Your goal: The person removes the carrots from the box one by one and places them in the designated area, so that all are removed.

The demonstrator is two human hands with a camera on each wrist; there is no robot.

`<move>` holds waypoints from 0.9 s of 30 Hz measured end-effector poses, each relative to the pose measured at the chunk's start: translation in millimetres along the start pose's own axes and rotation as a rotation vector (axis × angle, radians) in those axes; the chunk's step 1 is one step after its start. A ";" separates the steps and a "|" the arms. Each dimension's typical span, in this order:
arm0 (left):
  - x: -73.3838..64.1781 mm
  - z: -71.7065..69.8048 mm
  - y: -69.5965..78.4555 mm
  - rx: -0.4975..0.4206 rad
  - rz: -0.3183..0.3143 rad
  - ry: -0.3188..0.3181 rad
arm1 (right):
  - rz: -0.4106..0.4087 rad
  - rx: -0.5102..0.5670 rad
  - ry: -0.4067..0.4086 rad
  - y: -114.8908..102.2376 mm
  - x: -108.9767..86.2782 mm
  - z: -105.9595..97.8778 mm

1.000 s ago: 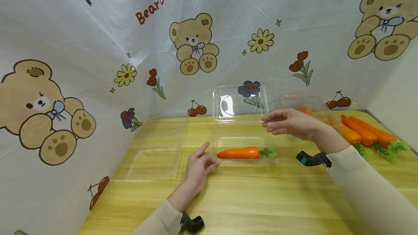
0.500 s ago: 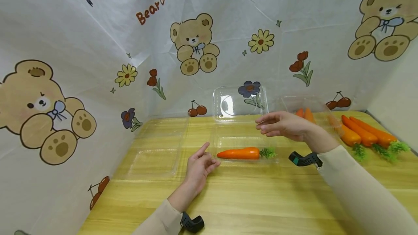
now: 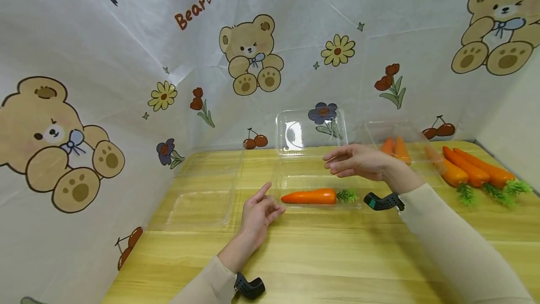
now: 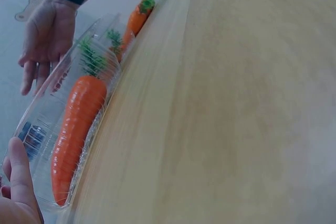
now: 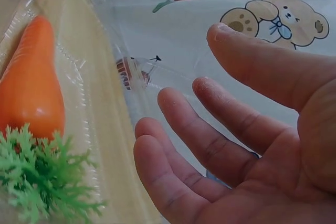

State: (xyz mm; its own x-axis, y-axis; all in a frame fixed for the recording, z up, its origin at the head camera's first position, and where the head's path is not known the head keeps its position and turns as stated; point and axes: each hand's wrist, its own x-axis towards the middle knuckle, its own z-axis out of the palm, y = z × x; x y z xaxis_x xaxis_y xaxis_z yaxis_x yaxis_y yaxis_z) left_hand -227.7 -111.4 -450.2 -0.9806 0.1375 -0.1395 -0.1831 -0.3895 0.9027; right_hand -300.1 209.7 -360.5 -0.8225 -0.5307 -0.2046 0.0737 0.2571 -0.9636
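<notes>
An orange carrot [image 3: 310,196] with a frilly green top lies in the front of a clear plastic clamshell box [image 3: 358,206], whose lid [image 3: 310,135] stands raised at the back. By the box's left front corner is my left hand [image 3: 256,217], index finger extended and the others loosely bent. In the left wrist view its fingers [image 4: 21,174] are close beside the box's rim; whether they touch it I cannot tell. Over the box's right side hovers my right hand [image 3: 358,162], fingers spread and relaxed around nothing. The right wrist view also has the carrot [image 5: 32,85] beside that hand.
Another clear box [image 3: 198,222] sits open on the left of the wooden table [image 3: 320,262]. At the back right, a third clear box [image 3: 386,130] has carrots [image 3: 401,150] in or behind it. Several loose carrots [image 3: 472,170] lie to its right. A bear-printed sheet [image 3: 295,50] hangs behind.
My right hand has drifted left over the middle box, showing more of the carrots behind it. The left hand, the carrot and the box have stayed put.
</notes>
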 end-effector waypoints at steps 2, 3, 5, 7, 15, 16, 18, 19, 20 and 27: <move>-0.2 -0.3 0.0 0.001 0.000 0.001 | 0.000 -0.007 -0.007 0.4 3.1 1.5; -0.2 -0.3 0.1 0.000 -0.002 0.003 | -0.001 -0.011 -0.011 0.4 4.6 2.3; 0.0 -0.4 0.1 0.003 -0.001 0.003 | 0.003 -0.011 -0.013 0.8 7.9 3.4; 0.0 -0.2 0.3 0.004 -0.003 0.005 | 0.002 -0.016 -0.023 1.6 11.3 4.3; -0.7 0.1 1.0 0.004 -0.003 0.007 | 0.022 0.007 -0.034 9.1 22.1 6.5; -0.8 0.1 1.1 0.004 -0.004 0.007 | 0.026 0.009 -0.036 10.5 23.4 6.7; -0.8 -0.4 0.9 0.006 -0.003 0.005 | 0.035 0.012 -0.036 13.1 26.0 7.4; -0.9 -0.4 0.9 0.007 -0.002 0.005 | 0.040 0.014 -0.036 14.2 27.3 7.9; -1.0 -0.4 0.9 0.007 -0.003 0.005 | 0.044 0.015 -0.038 15.3 28.6 8.3; -1.0 0.8 0.7 0.002 -0.005 0.010 | 0.059 0.004 -0.047 19.3 33.9 12.0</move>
State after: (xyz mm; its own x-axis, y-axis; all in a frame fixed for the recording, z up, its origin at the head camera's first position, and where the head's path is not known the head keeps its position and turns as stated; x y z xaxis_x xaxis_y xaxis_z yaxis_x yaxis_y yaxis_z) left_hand -226.8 -111.1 -449.1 -0.9803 0.1305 -0.1483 -0.1881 -0.3872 0.9026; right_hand -319.8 187.0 -388.1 -0.7891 -0.5522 -0.2692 0.1241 0.2858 -0.9502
